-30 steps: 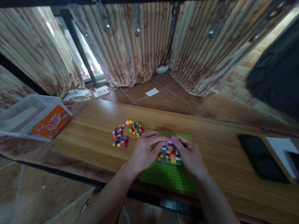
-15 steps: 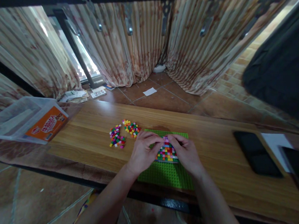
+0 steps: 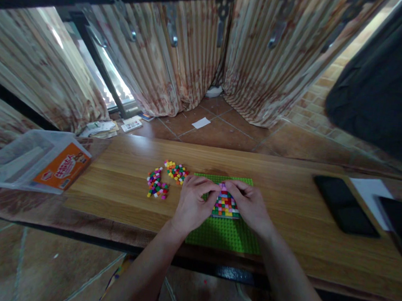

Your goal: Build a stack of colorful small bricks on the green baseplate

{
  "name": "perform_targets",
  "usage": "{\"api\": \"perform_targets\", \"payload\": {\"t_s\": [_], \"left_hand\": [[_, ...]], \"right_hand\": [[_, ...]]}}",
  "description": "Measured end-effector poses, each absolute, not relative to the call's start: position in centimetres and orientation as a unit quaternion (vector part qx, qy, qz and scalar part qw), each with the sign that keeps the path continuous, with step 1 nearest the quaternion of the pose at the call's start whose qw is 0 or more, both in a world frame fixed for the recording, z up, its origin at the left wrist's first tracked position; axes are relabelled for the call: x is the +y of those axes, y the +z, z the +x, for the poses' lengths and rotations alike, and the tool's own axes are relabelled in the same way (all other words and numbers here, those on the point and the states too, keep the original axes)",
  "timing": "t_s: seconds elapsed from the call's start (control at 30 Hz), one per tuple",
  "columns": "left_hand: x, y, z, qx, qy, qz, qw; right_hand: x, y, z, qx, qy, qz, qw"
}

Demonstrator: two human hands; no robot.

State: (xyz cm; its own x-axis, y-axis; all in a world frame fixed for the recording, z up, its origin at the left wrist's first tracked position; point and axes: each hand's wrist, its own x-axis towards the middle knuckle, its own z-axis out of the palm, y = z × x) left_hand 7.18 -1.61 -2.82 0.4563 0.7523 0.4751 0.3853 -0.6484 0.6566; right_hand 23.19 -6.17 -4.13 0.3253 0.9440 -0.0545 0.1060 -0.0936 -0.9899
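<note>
A green studded baseplate (image 3: 222,237) lies on the wooden board, bearing a patch of small multicoloured bricks (image 3: 226,207) set in rows. Both hands meet over the far end of that patch. My left hand (image 3: 194,200) is closed, thumb and forefinger pinched together at the patch's upper left; what lies between the fingertips is too small to make out. My right hand (image 3: 248,204) is closed too, its fingertips pressed at a pinkish-purple brick (image 3: 223,187) at the top of the patch. The hands cover parts of the patch's sides.
Two loose piles of small bricks, one nearer (image 3: 156,184) and one farther (image 3: 176,171), lie left of the baseplate. A clear plastic box (image 3: 18,151) with an orange label stands far left. At the right are a black phone (image 3: 345,206), white paper (image 3: 370,192) and another dark device (image 3: 399,221).
Both hands stay at the far end of the brick patch. My left fingers have shifted very slightly, showing a little more of the gap beside the bricks.
</note>
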Motion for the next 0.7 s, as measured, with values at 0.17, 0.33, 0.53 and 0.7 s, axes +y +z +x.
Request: {"api": "perform_targets", "payload": {"t_s": [0.17, 0.33, 0.53, 0.7], "left_hand": [[-1.67, -2.89, 7.34, 0.35, 0.399, 0.806, 0.263], [-1.83, -3.02, 7.53, 0.364, 0.405, 0.783, 0.301], [-1.78, -2.98, 7.4, 0.369, 0.396, 0.771, 0.334], [-1.53, -2.61, 6.94, 0.36, 0.382, 0.772, 0.359]], "right_hand": [[-6.2, -4.09, 23.19, -0.424, 0.398, -0.621, 0.526], [-6.24, -4.28, 23.18, -0.423, 0.399, -0.619, 0.529], [-6.26, -4.23, 23.21, -0.418, 0.399, -0.624, 0.526], [-6.44, -4.3, 23.26, -0.41, 0.416, -0.625, 0.518]]}}
